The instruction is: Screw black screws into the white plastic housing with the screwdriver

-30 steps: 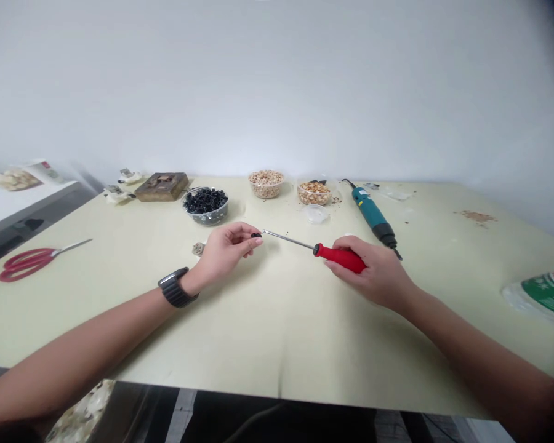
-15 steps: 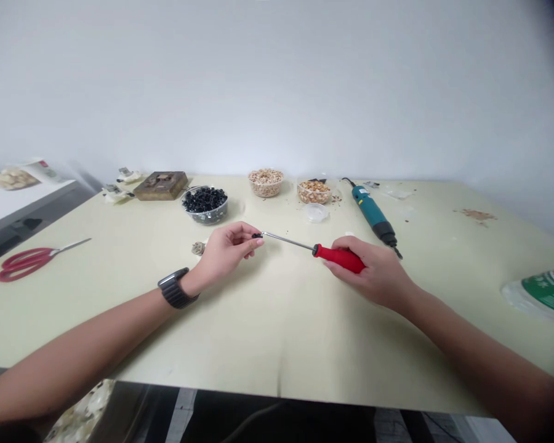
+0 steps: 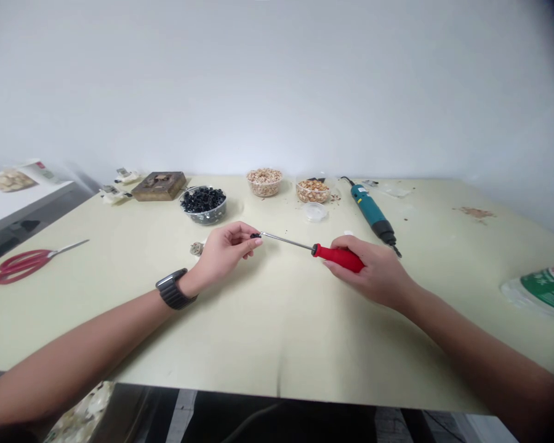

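Head view: both hands are over the tabletop (image 3: 281, 332), apart, with the tool spanning the gap between them. The right hand (image 3: 372, 271) is wrapped around the red handle of a screwdriver (image 3: 339, 258), and its thin metal shaft (image 3: 286, 240) points left toward the other hand. The left hand (image 3: 224, 249) pinches a small black piece (image 3: 255, 235) at its fingertips, right at the shaft's tip; the tip looks touching or in it, too small to tell which. A black watch (image 3: 172, 289) sits on the left wrist.

Nothing stands between the hands and the tool. Just left of the left hand is a small speckled lump (image 3: 196, 248). Beyond that hand is a clear bowl of black pieces (image 3: 203, 205), with a dark wooden box (image 3: 159, 186) and white bits (image 3: 115, 194) further left. Further left of the left hand lie red-handled scissors (image 3: 23, 264). Past the gap between the hands are two clear tubs of tan granules (image 3: 264, 183) (image 3: 313, 191) and a small clear lid (image 3: 314, 211). Beyond the right hand lies a teal electric screwdriver (image 3: 372, 209). Well right of it, at the tabletop edge, is a white and green bag (image 3: 547, 289).
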### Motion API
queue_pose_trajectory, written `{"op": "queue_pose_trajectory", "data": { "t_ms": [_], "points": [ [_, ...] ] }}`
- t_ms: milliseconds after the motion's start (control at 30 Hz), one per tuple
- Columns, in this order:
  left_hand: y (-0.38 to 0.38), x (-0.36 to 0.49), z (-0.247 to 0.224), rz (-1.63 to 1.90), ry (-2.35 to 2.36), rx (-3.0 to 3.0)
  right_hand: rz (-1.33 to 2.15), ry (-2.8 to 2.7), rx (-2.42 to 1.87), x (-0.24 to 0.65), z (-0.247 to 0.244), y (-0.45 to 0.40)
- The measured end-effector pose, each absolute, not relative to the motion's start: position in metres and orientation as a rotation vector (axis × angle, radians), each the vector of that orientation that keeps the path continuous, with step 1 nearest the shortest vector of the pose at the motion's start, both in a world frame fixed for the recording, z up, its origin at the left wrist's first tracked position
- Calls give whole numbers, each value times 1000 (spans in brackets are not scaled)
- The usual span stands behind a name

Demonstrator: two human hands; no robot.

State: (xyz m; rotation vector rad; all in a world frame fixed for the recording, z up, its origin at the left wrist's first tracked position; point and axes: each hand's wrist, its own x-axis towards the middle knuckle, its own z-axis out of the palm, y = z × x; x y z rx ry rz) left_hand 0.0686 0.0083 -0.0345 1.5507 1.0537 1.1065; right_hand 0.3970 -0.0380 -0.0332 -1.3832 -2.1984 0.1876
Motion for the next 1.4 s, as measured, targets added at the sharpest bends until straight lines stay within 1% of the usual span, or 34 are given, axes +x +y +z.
{"op": "queue_pose_trajectory", "data": {
  "t_ms": [867, 1400],
  "points": [
    [7, 70, -38, 1114, 1006, 1605, 229, -2208, -1399, 396, -31, -40],
    [6, 65, -41, 1068, 1042, 1746, 272, -2210, -1390, 395, -31, -39]
  ]
}}
